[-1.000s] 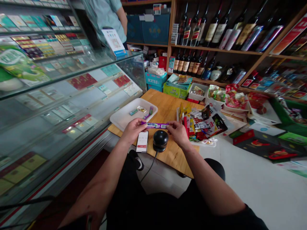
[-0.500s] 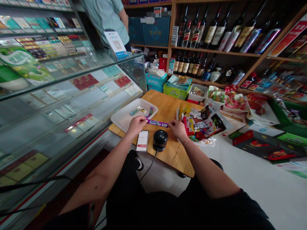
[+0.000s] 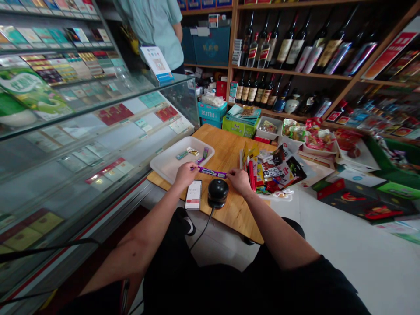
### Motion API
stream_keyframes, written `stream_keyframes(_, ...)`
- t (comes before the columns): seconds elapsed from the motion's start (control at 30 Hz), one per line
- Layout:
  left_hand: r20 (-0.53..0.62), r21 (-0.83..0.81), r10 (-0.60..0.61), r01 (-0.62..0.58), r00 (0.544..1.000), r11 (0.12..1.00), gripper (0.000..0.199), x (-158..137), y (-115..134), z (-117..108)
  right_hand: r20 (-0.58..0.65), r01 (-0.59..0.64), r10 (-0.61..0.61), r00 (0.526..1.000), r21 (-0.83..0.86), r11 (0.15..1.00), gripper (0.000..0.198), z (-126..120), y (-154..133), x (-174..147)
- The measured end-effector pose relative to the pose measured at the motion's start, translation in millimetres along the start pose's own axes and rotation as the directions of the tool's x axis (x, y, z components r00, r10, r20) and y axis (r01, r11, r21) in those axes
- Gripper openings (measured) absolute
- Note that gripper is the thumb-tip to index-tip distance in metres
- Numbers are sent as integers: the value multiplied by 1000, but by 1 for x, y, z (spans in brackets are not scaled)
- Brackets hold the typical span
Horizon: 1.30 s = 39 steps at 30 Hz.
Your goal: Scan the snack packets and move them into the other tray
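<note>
A long, thin purple candy pack [image 3: 212,173] is stretched level between my two hands, above the wooden table. My left hand [image 3: 186,175] pinches its left end, and my right hand [image 3: 239,180] pinches the right end. A barcode shows near the right end of the pack. Just below it stands a round black scanner [image 3: 218,193] with a cable running down off the table. To the scanner's left lies a phone [image 3: 193,195] with its screen lit. Behind my left hand is a white tray [image 3: 160,162] holding a few small packs.
Right of my right hand, a heap of snack packets [image 3: 274,168] fills a container on the wooden table [image 3: 226,142]. A glass display counter [image 3: 131,131] runs along the left. Bottle shelves [image 3: 295,72] stand behind, and a person [image 3: 154,30] is beyond the counter.
The view has shifted slightly. Both hands still hold the purple candy pack by its ends, and it stays behind the scanner with little visible movement.
</note>
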<state>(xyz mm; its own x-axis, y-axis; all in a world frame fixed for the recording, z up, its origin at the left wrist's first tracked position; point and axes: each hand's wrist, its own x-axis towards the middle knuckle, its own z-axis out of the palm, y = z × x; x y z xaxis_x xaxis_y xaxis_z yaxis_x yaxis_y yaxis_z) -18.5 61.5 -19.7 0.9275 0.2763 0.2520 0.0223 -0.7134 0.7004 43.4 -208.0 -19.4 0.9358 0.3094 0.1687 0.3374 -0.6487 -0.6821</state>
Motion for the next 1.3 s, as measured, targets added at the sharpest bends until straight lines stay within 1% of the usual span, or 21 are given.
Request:
stream_keyframes(0.1,-3,21,-14,14,1000,1000,21,-1,-1,1,7,-4,4,1000,10,1000,15,3,2,-1)
stream_keyframes(0.3,-14,14,-27,28,1000,1000,21,-3,-2,4,1,-40,40,999,-31,999,15,9,3,-2)
stream_keyframes(0.43,-19,20,-33,33,999,999,21,-2,-3,6,9,-22,22,1000,-2,1000,16,12,3,-1)
stream_keyframes(0.63,-28,12,-46,46,999,999,21,0,-10,9,24,-26,26,999,23,999,17,16,5,0)
stream_keyframes(0.73,-38,11,-26,27,999,1000,21,0,-14,11,9,-30,30,1000,-4,1000,16,17,7,2)
stream_keyframes(0.83,-59,5,-14,15,998,1000,21,1,-12,10,-17,-39,39,999,-7,999,15,16,6,3)
stream_keyframes(0.9,-64,-22,-34,33,997,999,21,1,-7,9,-20,-40,41,999,39,998,15,13,4,3)
stream_keyframes(1.0,-29,-120,-78,74,997,990,23,1,7,6,-4,-57,58,998,161,985,18,6,-1,1)
stream_keyframes(1.13,-1,-258,-105,101,994,961,27,-1,32,3,19,-103,104,994,399,911,17,-7,-8,-7)
stream_keyframes(1.2,-4,-296,-83,78,997,952,30,-2,46,1,30,-141,144,989,468,872,18,-15,-11,-14)
stream_keyframes(1.3,-13,-334,-18,12,1000,943,32,-4,70,1,23,-185,202,979,517,836,23,-27,-12,-26)
